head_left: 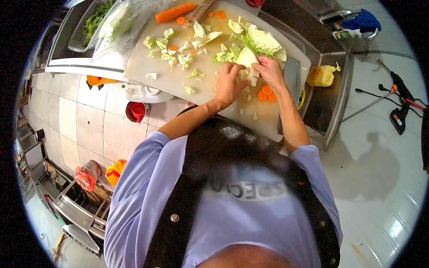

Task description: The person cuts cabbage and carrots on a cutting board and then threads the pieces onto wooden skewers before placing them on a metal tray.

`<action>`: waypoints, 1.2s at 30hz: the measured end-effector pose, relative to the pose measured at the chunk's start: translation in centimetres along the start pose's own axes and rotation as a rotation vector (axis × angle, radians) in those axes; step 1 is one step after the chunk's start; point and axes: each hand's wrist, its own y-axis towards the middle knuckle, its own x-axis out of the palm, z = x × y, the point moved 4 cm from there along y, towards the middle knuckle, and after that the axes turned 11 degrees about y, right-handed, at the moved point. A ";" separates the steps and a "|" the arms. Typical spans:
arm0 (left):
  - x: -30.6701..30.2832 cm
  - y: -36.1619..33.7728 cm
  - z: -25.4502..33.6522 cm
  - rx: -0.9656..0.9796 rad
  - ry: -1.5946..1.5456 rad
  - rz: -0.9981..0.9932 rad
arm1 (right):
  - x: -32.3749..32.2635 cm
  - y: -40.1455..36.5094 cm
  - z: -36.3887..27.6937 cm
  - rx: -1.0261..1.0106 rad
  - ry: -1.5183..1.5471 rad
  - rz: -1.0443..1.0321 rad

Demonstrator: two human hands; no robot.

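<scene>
Many cabbage scraps (184, 61) dot the left half of the cutting board (172, 87), with mostly bare board toward its near edge. Rightward, the half-curled left hand (230, 81) touches a pale cabbage leaf (246, 56); whether it grips, I cannot tell. Just beyond, a cut cabbage (262, 41) slants toward the right edge, nearer the right hand (270, 71), whose fingers pinch the leaf. Carrot slices (266, 93) beside that wrist narrow the room.

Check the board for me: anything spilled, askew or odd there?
Nothing looks damaged. The one untidy thing is on the cutting board: a few stray carrot slices lie near the large carrot and among the scattered cabbage pieces, apart from the neater carrot pile at picture right.
</scene>
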 end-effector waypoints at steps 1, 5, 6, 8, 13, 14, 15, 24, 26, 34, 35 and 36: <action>-0.2 -0.1 0.3 0.109 0.076 0.017 | 0.0 0.0 -0.1 0.005 -0.001 0.000; -0.7 -0.7 1.2 0.345 0.250 0.038 | 0.1 0.4 0.6 -0.070 -0.105 0.018; -0.7 -0.7 1.3 0.355 0.261 0.032 | 0.1 0.6 0.8 -0.085 -0.141 0.026; -0.6 -0.7 1.1 0.354 0.253 0.029 | -0.2 1.0 1.3 -0.103 -0.223 0.039; -1.1 0.0 0.9 0.321 0.216 0.062 | 0.2 0.7 -1.1 -0.110 -0.539 0.002; -0.9 0.0 0.6 0.345 0.220 0.058 | 0.3 0.6 -1.5 -0.097 -0.535 -0.001; -0.9 0.0 0.5 0.369 0.225 0.054 | 0.5 0.5 -1.9 -0.085 -0.530 -0.005; -0.7 0.0 0.0 0.450 0.259 0.103 | 0.2 1.0 -0.9 -0.094 -0.350 -0.069; -0.6 0.0 -0.1 0.458 0.245 0.099 | 0.1 0.9 -0.9 -0.055 -0.268 -0.121; -0.4 0.2 -0.4 0.472 0.273 0.078 | -0.2 1.0 -1.3 0.066 -0.088 -0.250; -0.4 0.2 -0.4 0.467 0.279 0.064 | -0.2 0.8 -1.5 0.055 -0.151 -0.220; -0.5 0.1 -0.4 0.461 0.284 0.050 | 0.2 0.3 -1.9 0.047 -0.214 -0.190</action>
